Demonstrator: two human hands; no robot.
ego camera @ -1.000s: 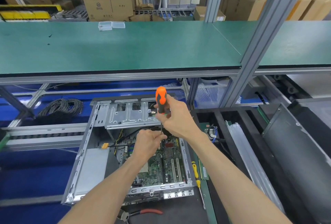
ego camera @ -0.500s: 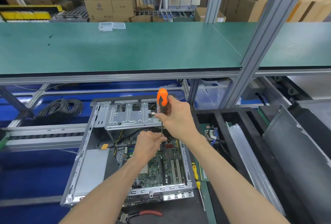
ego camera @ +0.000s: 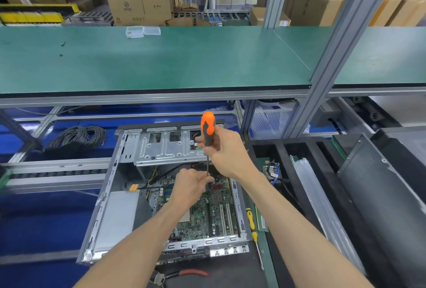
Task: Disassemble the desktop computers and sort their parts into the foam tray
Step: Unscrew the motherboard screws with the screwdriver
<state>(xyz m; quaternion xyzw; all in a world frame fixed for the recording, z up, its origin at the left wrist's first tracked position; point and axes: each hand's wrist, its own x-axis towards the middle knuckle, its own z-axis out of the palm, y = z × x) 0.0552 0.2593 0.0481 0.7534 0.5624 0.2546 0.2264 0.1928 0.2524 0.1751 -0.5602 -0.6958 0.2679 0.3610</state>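
Note:
An open desktop computer case (ego camera: 108, 197) lies flat in front of me, its green motherboard (ego camera: 214, 214) exposed. My right hand (ego camera: 227, 154) grips the orange and black handle of a screwdriver (ego camera: 207, 129) held upright over the board. My left hand (ego camera: 190, 185) pinches the screwdriver's thin shaft low down, just above the board. The tip is hidden behind my left hand. A black foam tray (ego camera: 283, 149) stands to the right of the case, with a small part and cables (ego camera: 272, 172) in one slot.
A yellow screwdriver (ego camera: 252, 225) lies between case and tray. Red-handled pliers (ego camera: 184, 274) lie at the near edge. A coil of black cable (ego camera: 78, 138) sits at the left. A green shelf (ego camera: 161, 61) overhangs the bench, with an aluminium post (ego camera: 322, 61) at right.
Both hands keep their hold on the screwdriver; the handle has shifted very slightly to the right while the shaft stays over the same spot on the board.

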